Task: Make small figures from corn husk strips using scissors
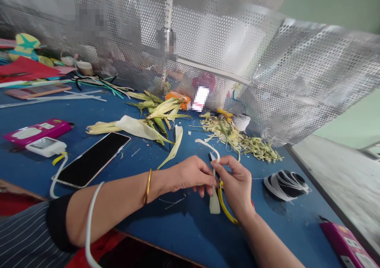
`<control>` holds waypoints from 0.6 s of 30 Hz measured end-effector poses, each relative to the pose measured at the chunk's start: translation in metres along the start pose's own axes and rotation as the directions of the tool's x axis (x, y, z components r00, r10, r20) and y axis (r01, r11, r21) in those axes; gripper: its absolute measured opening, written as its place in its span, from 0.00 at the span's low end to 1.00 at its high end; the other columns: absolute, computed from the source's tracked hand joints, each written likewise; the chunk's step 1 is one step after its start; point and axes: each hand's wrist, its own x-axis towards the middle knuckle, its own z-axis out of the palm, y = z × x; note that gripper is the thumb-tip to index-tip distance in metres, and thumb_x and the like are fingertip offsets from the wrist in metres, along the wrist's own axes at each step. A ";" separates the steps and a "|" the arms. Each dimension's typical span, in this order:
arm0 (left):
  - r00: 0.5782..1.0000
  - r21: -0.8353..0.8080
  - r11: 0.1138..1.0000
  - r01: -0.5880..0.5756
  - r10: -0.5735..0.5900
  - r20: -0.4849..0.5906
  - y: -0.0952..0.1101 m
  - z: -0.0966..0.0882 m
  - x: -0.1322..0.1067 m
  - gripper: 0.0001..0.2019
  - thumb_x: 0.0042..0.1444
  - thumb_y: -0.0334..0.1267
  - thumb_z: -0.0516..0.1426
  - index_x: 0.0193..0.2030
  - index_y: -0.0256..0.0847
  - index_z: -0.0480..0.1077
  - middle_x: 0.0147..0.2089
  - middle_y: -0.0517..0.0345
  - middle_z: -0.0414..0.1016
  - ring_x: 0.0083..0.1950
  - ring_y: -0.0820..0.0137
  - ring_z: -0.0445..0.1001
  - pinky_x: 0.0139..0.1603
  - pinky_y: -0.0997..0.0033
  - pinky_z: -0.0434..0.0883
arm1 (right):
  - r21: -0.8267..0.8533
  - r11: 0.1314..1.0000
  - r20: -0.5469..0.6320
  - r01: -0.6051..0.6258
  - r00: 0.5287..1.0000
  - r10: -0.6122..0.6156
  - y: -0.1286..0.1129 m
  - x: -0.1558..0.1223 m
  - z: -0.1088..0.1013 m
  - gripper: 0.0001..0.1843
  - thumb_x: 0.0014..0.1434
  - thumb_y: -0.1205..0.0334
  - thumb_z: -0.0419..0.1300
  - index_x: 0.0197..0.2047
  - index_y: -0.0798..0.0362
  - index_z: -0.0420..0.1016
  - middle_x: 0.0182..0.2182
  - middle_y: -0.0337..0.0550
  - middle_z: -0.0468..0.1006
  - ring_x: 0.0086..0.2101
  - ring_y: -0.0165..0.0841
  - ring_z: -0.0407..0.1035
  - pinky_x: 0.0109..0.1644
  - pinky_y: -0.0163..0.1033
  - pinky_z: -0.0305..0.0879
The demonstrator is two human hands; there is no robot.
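Observation:
My left hand (192, 175) pinches a narrow pale strip of corn husk (214, 205), whose wider end hangs below the fingers. A curled white end (208, 144) stands out above, by my right thumb. My right hand (236, 183) is closed round scissors (227, 211) with a yellow handle loop; their dark blade tip shows between the two hands, close to the strip. How far the blades are parted is hidden by the fingers. Beyond my hands, a loose husk piece (176, 147) lies near a pile of green and cream corn husks (160, 115).
Husk trimmings (237, 137) are heaped at the back right, with a spool of white thread (286, 185) nearer. To the left lie a black-screened phone (94, 159) and a magenta box (38, 131). Another magenta box (350, 242) is at the right edge. A perforated metal screen (213, 38) stands behind.

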 end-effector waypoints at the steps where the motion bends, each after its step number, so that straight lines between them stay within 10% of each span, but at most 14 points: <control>1: 1.000 -0.007 1.000 0.013 -0.013 0.006 0.001 0.001 -0.001 0.10 0.50 0.40 0.60 0.24 0.37 0.74 0.25 0.60 0.76 0.21 0.79 0.69 0.22 0.79 0.62 | -0.005 1.000 -0.005 0.013 1.000 -0.013 0.001 0.000 0.000 0.07 0.54 0.61 0.63 0.25 0.51 0.76 0.24 0.37 0.74 0.27 0.31 0.67 0.31 0.35 0.62; 18: 0.990 -0.244 0.970 0.011 -0.045 -0.133 0.002 -0.010 0.005 0.18 0.46 0.51 0.64 0.29 0.35 0.73 0.25 0.59 0.74 0.24 0.75 0.69 0.22 0.75 0.59 | -0.045 0.997 0.392 -0.065 0.917 0.077 0.008 0.026 -0.028 0.16 0.58 0.51 0.60 0.25 0.53 0.74 0.20 0.37 0.71 0.25 0.31 0.64 0.31 0.35 0.58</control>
